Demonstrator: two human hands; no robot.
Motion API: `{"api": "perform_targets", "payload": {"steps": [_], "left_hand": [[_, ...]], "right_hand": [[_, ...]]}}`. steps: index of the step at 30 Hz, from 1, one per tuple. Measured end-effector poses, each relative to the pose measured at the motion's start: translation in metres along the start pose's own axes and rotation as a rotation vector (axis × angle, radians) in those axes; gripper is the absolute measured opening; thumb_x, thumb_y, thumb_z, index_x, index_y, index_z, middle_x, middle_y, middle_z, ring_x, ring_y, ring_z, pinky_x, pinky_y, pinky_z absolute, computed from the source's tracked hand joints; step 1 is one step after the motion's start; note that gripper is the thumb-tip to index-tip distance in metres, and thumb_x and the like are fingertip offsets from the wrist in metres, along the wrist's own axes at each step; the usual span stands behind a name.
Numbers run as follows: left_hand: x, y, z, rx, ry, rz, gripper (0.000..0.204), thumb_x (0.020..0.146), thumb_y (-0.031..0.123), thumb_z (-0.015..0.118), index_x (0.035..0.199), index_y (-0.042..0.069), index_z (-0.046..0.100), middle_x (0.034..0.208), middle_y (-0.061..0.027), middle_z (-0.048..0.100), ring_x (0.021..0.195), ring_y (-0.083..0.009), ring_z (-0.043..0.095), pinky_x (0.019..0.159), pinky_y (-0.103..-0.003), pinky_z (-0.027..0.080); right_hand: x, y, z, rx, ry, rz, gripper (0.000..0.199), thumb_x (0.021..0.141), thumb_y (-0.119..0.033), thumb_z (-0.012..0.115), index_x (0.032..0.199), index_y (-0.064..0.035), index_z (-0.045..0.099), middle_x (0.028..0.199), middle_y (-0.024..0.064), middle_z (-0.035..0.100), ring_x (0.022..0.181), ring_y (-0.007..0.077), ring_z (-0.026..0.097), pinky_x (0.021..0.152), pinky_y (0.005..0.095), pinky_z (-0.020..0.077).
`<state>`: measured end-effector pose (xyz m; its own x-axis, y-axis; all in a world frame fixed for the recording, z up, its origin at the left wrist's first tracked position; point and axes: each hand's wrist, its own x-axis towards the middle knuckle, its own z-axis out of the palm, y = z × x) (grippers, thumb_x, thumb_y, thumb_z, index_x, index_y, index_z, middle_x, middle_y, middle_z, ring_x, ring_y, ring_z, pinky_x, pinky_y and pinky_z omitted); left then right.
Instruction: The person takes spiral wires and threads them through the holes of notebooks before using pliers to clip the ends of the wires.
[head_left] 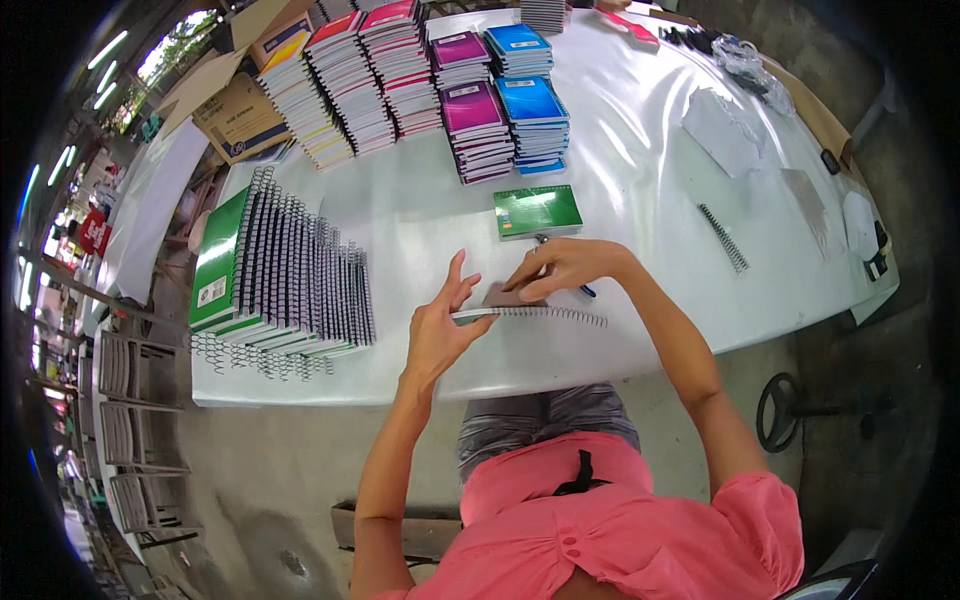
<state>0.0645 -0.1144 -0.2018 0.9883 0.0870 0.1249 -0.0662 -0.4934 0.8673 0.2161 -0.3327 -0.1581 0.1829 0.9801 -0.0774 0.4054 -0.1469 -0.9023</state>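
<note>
My left hand holds the left end of a spiral-bound notebook, seen nearly edge-on, its wire coil running along the near side. My right hand rests on top of the same notebook with fingers curled over its far edge. Both hands are just above the white table near its front edge. A green notebook lies flat on the table just beyond my hands. A dark pen-like tool peeks out beside my right hand.
A leaning row of green spiral notebooks stands at the left. Stacks of red, purple and blue notebooks fill the far side. A loose wire coil, clear sheets and cardboard boxes lie around.
</note>
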Motion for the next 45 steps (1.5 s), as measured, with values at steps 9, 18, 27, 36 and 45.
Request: {"api": "perform_targets", "payload": {"steps": [9, 18, 27, 36, 45], "left_hand": [[0.002, -0.004, -0.001, -0.178, 0.026, 0.008, 0.101, 0.073, 0.007, 0.08, 0.153, 0.018, 0.021, 0.127, -0.0192, 0.061, 0.115, -0.0242, 0.061, 0.099, -0.034, 0.048], [-0.002, -0.022, 0.009, -0.305, 0.081, -0.046, 0.104, 0.069, 0.023, 0.085, 0.152, 0.019, 0.023, 0.129, -0.0185, 0.06, 0.119, -0.0235, 0.059, 0.099, -0.033, 0.048], [-0.001, -0.024, 0.016, -0.342, 0.143, 0.04, 0.101, 0.07, 0.009, 0.082, 0.152, 0.018, 0.024, 0.142, -0.0195, 0.047, 0.123, -0.0252, 0.054, 0.1, -0.033, 0.049], [0.001, -0.022, 0.011, -0.337, 0.147, -0.049, 0.105, 0.07, 0.002, 0.081, 0.153, 0.018, 0.019, 0.144, -0.0205, 0.044, 0.122, -0.0229, 0.055, 0.094, -0.029, 0.051], [0.009, -0.04, -0.008, -0.129, -0.301, -0.136, 0.067, 0.087, 0.027, 0.07, 0.146, 0.015, 0.041, 0.135, -0.009, 0.057, 0.123, -0.0233, 0.054, 0.096, -0.029, 0.047]], "right_hand": [[0.009, 0.012, -0.001, -0.206, 0.014, 0.144, 0.056, 0.087, -0.047, 0.063, 0.119, -0.0016, 0.066, 0.108, 0.0124, 0.068, 0.099, 0.0194, 0.061, 0.087, 0.0324, 0.0466], [0.006, 0.01, -0.002, 0.134, 0.071, -0.053, 0.05, 0.086, -0.043, 0.064, 0.119, -0.006, 0.066, 0.112, 0.0086, 0.067, 0.098, 0.0217, 0.06, 0.087, 0.0333, 0.0459], [0.014, -0.005, 0.005, 0.149, 0.035, -0.002, 0.054, 0.084, -0.045, 0.065, 0.118, -0.0039, 0.066, 0.111, 0.0102, 0.067, 0.102, 0.0208, 0.058, 0.085, 0.0341, 0.0463], [0.027, -0.005, 0.007, -0.195, 0.074, 0.198, 0.045, 0.089, -0.04, 0.063, 0.119, -0.0057, 0.066, 0.11, 0.0095, 0.067, 0.097, 0.0228, 0.06, 0.084, 0.0322, 0.0459], [-0.099, 0.006, -0.009, -0.51, 0.68, 0.415, 0.036, 0.084, -0.03, 0.071, 0.114, -0.0096, 0.07, 0.103, 0.0121, 0.063, 0.102, 0.0245, 0.059, 0.088, 0.0362, 0.0427]]}}
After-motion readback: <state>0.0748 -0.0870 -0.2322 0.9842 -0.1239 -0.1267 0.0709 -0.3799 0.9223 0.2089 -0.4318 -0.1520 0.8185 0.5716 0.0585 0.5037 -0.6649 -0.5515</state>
